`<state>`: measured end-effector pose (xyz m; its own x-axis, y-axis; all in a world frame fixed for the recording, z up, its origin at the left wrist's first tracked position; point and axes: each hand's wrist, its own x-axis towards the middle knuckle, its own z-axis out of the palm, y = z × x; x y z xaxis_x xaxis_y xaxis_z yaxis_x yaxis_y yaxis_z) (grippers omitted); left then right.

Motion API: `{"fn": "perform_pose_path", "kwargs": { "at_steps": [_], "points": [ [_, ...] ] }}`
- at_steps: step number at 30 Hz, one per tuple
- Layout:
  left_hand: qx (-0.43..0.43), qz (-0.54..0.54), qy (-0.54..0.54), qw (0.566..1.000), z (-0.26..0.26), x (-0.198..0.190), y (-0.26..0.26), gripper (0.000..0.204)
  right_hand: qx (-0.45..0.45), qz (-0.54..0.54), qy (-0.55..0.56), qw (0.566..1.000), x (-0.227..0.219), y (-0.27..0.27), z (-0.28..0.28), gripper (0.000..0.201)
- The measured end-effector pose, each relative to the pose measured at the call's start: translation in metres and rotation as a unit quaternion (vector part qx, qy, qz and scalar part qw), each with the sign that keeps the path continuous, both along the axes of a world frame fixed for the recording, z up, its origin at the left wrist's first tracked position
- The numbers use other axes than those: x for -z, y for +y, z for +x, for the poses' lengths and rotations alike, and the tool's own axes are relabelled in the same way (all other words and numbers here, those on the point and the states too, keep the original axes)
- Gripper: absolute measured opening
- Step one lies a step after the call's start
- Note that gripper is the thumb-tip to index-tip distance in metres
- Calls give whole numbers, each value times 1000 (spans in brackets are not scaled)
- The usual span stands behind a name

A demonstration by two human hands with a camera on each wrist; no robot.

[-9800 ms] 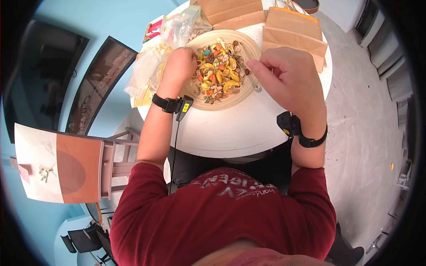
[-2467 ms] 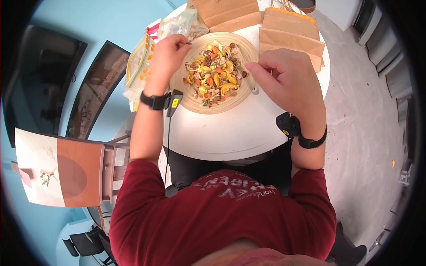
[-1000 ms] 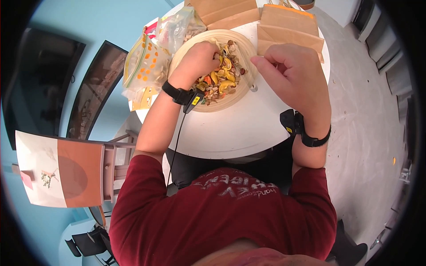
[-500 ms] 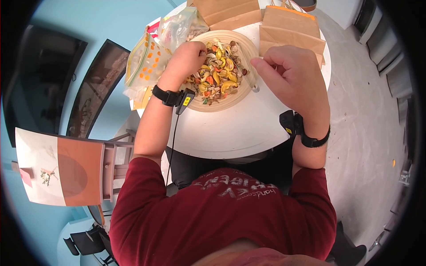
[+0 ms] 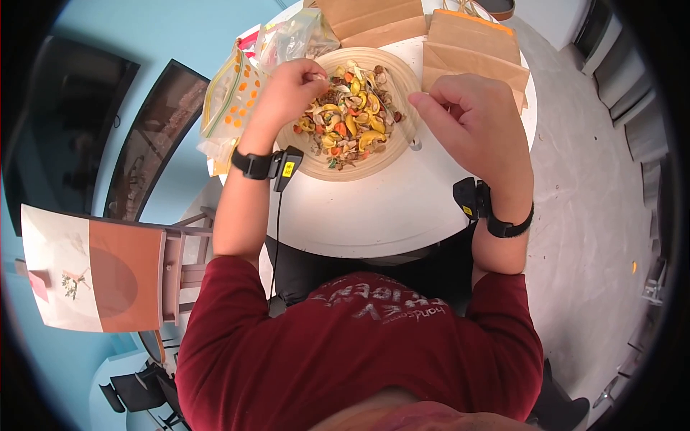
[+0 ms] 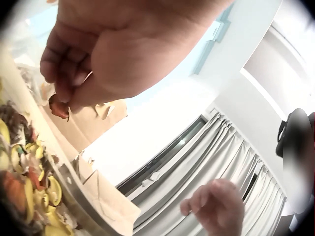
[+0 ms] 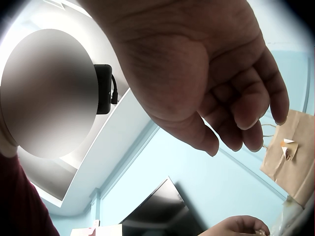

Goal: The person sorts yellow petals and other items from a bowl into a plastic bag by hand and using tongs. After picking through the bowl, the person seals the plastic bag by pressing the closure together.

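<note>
In the head view a round wooden plate [image 5: 395,152] carries a heap of mixed dried pieces [image 5: 356,118], yellow, orange and brown. Over the plate's upper left rim is the left hand [image 5: 291,93]. Its thumb and fingertips pinch a small reddish-brown piece [image 6: 59,107], seen in the left wrist view. The right hand [image 5: 478,122] hangs in the air by the plate's right edge, fingers loosely curled; nothing shows between them in the right wrist view, where the hand [image 7: 211,83] fills the upper part.
Clear plastic bags [image 5: 295,39] lie left of the plate, one with orange dots [image 5: 233,100]. Brown paper bags [image 5: 471,54] stand behind and to the right on the round white table [image 5: 352,223]. A cable hangs from the left wrist.
The left hand reached over the heap, then drew back leftward to the plate's upper left rim. The right hand has stayed almost where it was.
</note>
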<state>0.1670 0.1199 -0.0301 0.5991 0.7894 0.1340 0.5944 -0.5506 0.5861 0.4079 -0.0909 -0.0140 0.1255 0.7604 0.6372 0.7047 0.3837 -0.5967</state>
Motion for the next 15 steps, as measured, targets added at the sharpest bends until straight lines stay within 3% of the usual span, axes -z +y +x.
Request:
{"fn": "perform_pose_path", "kwargs": {
  "at_steps": [2, 6, 10, 15],
  "points": [
    [-2, -5, -67, 998, -15, -9, -2, 12, -1, 3, 1, 1000, 0, 0, 0, 28],
    [-86, 67, -155, 982, -48, -60, -21, 15, 3, -4, 2, 1000, -1, 2, -3, 30],
    [-170, 125, -108, 972, -84, -81, -5, 17, -3, -33, 10, 999, -3, 2, -8, 30],
    [-242, 160, -21, 957, -96, -75, 0, 22, -16, -27, 1, 1000, -3, 4, -11, 31]
  ]
}}
